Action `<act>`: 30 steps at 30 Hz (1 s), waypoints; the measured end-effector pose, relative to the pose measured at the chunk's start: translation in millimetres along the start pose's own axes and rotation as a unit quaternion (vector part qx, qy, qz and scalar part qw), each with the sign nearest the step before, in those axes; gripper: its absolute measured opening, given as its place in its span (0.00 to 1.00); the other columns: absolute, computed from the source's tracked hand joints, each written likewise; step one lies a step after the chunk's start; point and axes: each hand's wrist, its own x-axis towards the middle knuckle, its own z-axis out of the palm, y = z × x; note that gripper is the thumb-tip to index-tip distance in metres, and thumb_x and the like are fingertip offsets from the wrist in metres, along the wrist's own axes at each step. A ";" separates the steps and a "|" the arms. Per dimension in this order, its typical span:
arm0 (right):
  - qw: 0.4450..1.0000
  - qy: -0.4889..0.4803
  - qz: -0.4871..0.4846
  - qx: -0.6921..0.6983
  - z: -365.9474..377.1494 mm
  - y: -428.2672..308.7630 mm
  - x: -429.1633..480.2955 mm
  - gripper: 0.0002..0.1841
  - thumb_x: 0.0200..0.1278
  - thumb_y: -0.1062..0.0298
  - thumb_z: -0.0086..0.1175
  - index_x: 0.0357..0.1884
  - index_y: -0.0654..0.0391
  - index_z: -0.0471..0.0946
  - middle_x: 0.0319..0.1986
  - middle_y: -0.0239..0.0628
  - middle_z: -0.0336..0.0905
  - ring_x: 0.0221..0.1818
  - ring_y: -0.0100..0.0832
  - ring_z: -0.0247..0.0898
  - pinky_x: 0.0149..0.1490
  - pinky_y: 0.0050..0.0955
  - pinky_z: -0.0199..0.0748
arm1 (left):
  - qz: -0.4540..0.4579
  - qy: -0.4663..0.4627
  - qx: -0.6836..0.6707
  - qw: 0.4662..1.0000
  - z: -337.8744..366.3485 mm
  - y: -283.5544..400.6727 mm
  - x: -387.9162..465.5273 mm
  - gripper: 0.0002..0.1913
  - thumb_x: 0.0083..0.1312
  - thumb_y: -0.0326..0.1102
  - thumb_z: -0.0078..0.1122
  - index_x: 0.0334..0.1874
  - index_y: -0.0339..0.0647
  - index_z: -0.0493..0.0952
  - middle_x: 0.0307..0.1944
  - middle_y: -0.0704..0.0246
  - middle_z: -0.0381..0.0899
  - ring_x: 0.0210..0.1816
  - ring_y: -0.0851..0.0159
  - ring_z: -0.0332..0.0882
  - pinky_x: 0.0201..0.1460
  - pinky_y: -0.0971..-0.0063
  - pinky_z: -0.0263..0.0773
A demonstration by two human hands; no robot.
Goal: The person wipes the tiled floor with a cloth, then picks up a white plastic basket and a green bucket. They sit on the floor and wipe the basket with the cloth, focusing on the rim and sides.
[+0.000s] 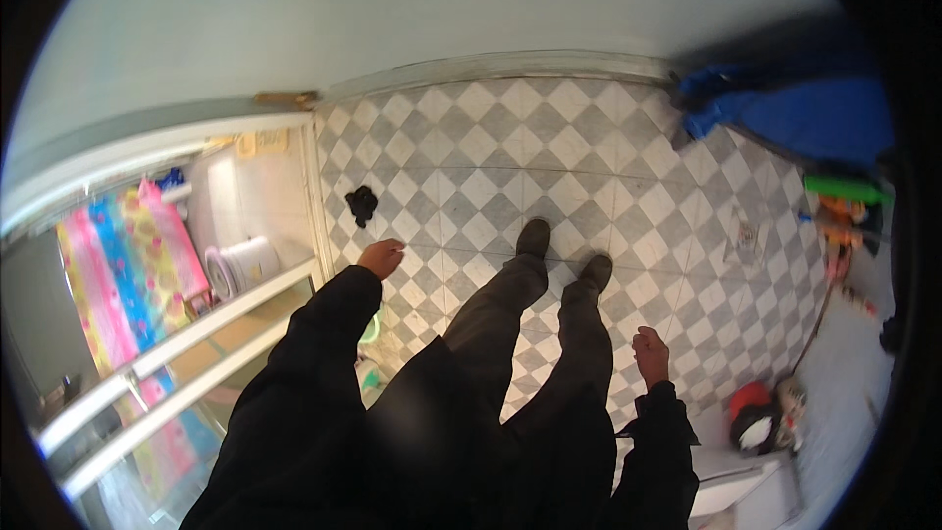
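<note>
My left hand (pixel 382 258) hangs in a dark sleeve over the checkered tile floor (pixel 478 213), near a white door frame. Just beyond it, a small crumpled black cloth-like thing (pixel 362 205) lies on the tiles. On the other side, my right hand (pixel 651 353) hangs above the floor with its fingers curled. I see nothing held in either hand, though the left fingertips are blurred. Between them are my dark trouser legs and two dark shoes (pixel 533 238).
Through the sliding glass door (pixel 169 338) at left are a striped colourful cloth (pixel 132 265) and a white bucket (pixel 254 263). A pale wall (pixel 471 7) stands ahead. Blue fabric (pixel 817 118) lies upper right; a red and black item (pixel 752 416) sits lower right.
</note>
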 end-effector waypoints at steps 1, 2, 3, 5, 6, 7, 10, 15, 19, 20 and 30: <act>1.000 -0.015 0.009 -0.025 -4.4 -8.5 17.0 0.17 0.64 0.62 0.55 0.51 0.60 0.79 0.29 0.39 0.82 0.30 0.28 0.78 0.35 0.29 0.77 | -0.001 0.010 -0.056 0.998 8.5 11.9 -9.0 0.15 0.66 0.38 0.59 0.51 0.37 0.81 0.43 0.57 0.86 0.46 0.55 0.85 0.50 0.67 0.78; 0.997 -0.036 -0.010 -0.064 -10.6 -14.4 30.0 0.17 0.64 0.61 0.55 0.51 0.59 0.79 0.30 0.44 0.83 0.32 0.34 0.81 0.39 0.32 0.78 | -0.003 0.014 -0.088 0.996 18.9 26.7 -17.5 0.15 0.67 0.37 0.58 0.52 0.37 0.80 0.44 0.57 0.85 0.46 0.56 0.85 0.49 0.67 0.78; 0.990 -0.017 -0.081 -0.113 -15.3 -17.8 41.9 0.16 0.64 0.61 0.56 0.50 0.58 0.79 0.31 0.46 0.84 0.34 0.40 0.82 0.42 0.36 0.78 | -0.015 0.009 -0.136 0.991 29.5 42.1 -26.0 0.16 0.68 0.37 0.58 0.53 0.37 0.79 0.45 0.57 0.85 0.46 0.57 0.85 0.49 0.67 0.77; 0.985 -0.032 -0.088 -0.144 -29.8 -19.8 64.5 0.16 0.64 0.61 0.56 0.50 0.58 0.79 0.32 0.49 0.84 0.36 0.45 0.81 0.42 0.38 0.77 | 0.021 0.016 -0.190 0.981 51.4 73.6 -49.9 0.16 0.69 0.37 0.57 0.55 0.37 0.79 0.45 0.58 0.85 0.47 0.58 0.84 0.50 0.67 0.77; 0.988 -0.081 -0.064 -0.117 -41.4 -19.3 76.0 0.17 0.64 0.60 0.56 0.50 0.59 0.79 0.37 0.51 0.84 0.43 0.47 0.82 0.49 0.39 0.78 | 0.002 0.020 -0.214 0.977 63.3 88.4 -61.3 0.16 0.68 0.37 0.57 0.55 0.38 0.79 0.45 0.57 0.85 0.47 0.56 0.84 0.50 0.67 0.77; 0.987 -0.085 -0.021 -0.136 -46.0 -19.2 89.0 0.16 0.64 0.61 0.56 0.49 0.60 0.79 0.38 0.51 0.84 0.42 0.47 0.82 0.49 0.38 0.78 | -0.011 0.027 -0.253 0.967 77.3 102.3 -75.3 0.16 0.67 0.37 0.57 0.54 0.39 0.79 0.44 0.56 0.85 0.47 0.55 0.84 0.50 0.67 0.77; 0.977 -0.107 -0.040 -0.180 -63.4 -20.2 116.6 0.16 0.63 0.61 0.57 0.48 0.60 0.80 0.37 0.50 0.85 0.41 0.46 0.82 0.49 0.37 0.78 | -0.048 0.048 -0.281 0.957 116.4 115.0 -119.4 0.16 0.69 0.35 0.56 0.57 0.39 0.78 0.49 0.57 0.83 0.47 0.59 0.84 0.52 0.68 0.77; 0.920 -0.152 -0.126 -0.340 -86.5 -49.9 145.4 0.17 0.61 0.59 0.59 0.48 0.60 0.80 0.38 0.49 0.84 0.43 0.46 0.82 0.50 0.37 0.77 | -0.187 0.102 -0.343 0.915 204.0 79.9 -198.9 0.17 0.69 0.38 0.56 0.55 0.37 0.78 0.46 0.57 0.85 0.46 0.59 0.85 0.51 0.69 0.78; 0.879 -0.164 -0.214 -0.394 -74.8 -91.3 166.4 0.17 0.60 0.59 0.59 0.47 0.58 0.80 0.37 0.49 0.84 0.40 0.46 0.82 0.45 0.40 0.79 | -0.277 0.097 -0.366 0.883 273.0 50.2 -262.8 0.17 0.67 0.38 0.57 0.53 0.37 0.79 0.45 0.56 0.85 0.47 0.57 0.85 0.52 0.68 0.78; 0.881 -0.180 -0.224 -0.377 -66.8 -102.7 172.0 0.18 0.61 0.58 0.59 0.48 0.58 0.80 0.36 0.47 0.84 0.38 0.43 0.82 0.43 0.38 0.79 | -0.302 0.084 -0.371 0.874 288.3 48.3 -273.9 0.17 0.66 0.38 0.57 0.53 0.37 0.80 0.45 0.56 0.85 0.47 0.57 0.85 0.52 0.67 0.78; 0.844 -0.261 -0.210 -0.419 56.1 -221.3 175.3 0.20 0.62 0.56 0.59 0.49 0.61 0.80 0.41 0.47 0.84 0.44 0.40 0.81 0.51 0.34 0.76 | -0.277 0.159 -0.502 0.804 338.9 55.3 -283.2 0.18 0.67 0.40 0.56 0.54 0.36 0.79 0.44 0.55 0.85 0.46 0.56 0.84 0.50 0.67 0.77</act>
